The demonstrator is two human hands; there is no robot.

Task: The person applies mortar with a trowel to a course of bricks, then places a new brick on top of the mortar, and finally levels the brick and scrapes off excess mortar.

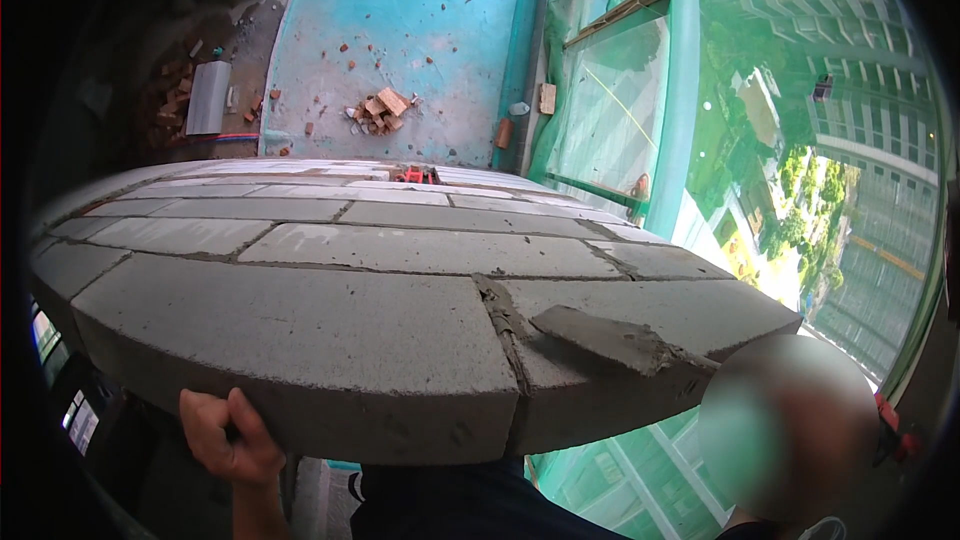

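A wall of large grey concrete blocks (300, 330) fills the middle of the view, seen from above, with mortar joints between the courses. A thick smear of wet mortar (600, 337) lies on the nearest block, to the right of a vertical joint (503, 325). My left hand (228, 437) is at the lower left, curled into a fist against the bottom edge of the nearest block. I cannot make out anything inside the fist. My right hand is out of view.
Another person in dark clothing (470, 505) stands close at the lower right. Beyond the wall, far below, a teal floor (400, 30) carries a pile of broken bricks (380, 108) and a grey panel (208, 96). Green safety netting (610, 90) lines the right side, with high-rise buildings behind it.
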